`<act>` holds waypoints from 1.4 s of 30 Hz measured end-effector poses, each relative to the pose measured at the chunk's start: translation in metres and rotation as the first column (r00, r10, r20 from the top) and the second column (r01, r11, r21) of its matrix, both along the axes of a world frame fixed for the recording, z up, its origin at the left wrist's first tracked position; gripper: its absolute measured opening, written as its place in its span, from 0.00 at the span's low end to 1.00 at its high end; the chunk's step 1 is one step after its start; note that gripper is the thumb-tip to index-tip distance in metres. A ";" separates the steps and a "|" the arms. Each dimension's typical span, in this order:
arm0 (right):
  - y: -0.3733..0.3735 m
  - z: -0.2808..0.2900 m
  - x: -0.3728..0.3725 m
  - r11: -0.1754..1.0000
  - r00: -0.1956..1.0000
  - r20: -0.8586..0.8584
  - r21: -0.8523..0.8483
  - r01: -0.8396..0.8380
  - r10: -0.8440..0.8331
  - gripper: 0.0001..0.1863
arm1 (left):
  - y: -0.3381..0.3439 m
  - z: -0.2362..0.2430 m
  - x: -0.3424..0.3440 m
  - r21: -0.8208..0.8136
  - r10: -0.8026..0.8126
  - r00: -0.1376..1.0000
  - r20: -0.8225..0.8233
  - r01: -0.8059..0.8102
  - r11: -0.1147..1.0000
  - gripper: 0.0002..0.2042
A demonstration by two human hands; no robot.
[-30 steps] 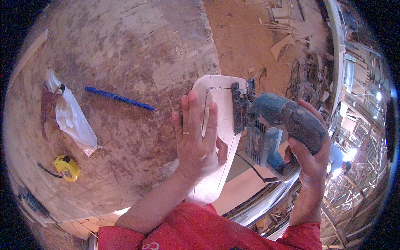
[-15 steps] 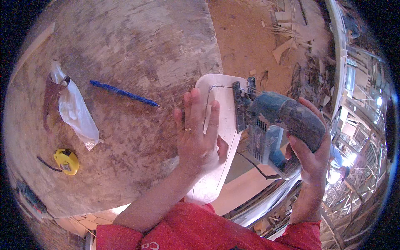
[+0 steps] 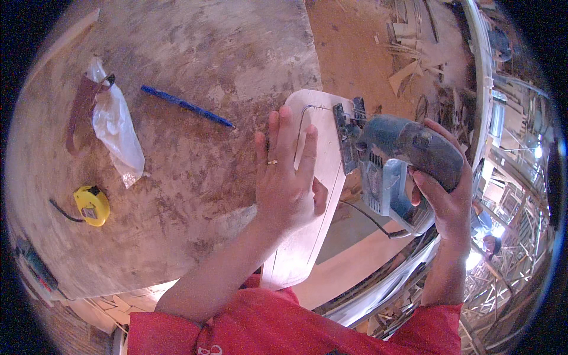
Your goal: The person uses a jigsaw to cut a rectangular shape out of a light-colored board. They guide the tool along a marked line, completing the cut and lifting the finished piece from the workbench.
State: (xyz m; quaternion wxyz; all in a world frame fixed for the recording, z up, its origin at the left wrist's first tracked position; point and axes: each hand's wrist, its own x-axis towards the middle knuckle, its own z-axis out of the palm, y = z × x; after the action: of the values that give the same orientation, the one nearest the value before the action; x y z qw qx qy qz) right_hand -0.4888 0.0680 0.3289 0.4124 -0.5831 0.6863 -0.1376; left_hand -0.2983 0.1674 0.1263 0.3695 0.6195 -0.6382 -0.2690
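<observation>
My left hand [image 3: 286, 177] lies on a pale wooden board [image 3: 305, 248] with rounded corners, fingers stretched out over and beside a cut or drawn line. The board overhangs the worn table's edge [image 3: 148, 35]. My right hand [image 3: 441, 198] grips the handle of a dusty teal jigsaw [image 3: 408, 154], whose base plate [image 3: 344, 139] sits on the board's right part, by its far end; the blade is too small to make out. Left of my hand lie a blue pen [image 3: 186, 106], a crumpled white plastic bag [image 3: 118, 139] over something dark red, and a yellow tape measure [image 3: 92, 207].
A dark tool [image 3: 35, 263] lies at the table's lower left edge. Beyond the table are a dusty floor [image 3: 349, 59] with offcuts [image 3: 405, 77], a cord [image 3: 373, 225] and piled wood at right. Another person [image 3: 484, 228] is partly visible at the far right.
The whole view has shifted, so table, board, hands and tool all appear higher in the picture. My hands and the jigsaw show little visible movement relative to the board.
</observation>
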 end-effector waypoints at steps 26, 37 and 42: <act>-0.017 -0.002 -0.011 0.983 0.983 0.027 -0.001 -0.182 0.182 0.40 | -0.001 -0.003 -0.002 -0.027 0.057 0.995 0.076 -0.055 0.998 0.39; -0.022 -0.001 -0.013 0.977 0.977 0.015 0.014 -0.214 0.214 0.41 | 0.000 -0.005 -0.004 -0.042 0.071 0.996 0.055 -0.069 0.997 0.40; -0.025 0.002 -0.012 0.972 0.972 -0.002 0.037 -0.234 0.234 0.40 | 0.000 -0.005 -0.005 -0.057 0.088 0.995 0.052 -0.085 0.995 0.39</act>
State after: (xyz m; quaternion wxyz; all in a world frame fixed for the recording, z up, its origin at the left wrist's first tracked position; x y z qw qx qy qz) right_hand -0.5007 0.0427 0.3311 0.4340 -0.6527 0.6166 -0.0737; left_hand -0.3030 0.1672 0.1214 0.3800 0.6436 -0.6276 -0.2180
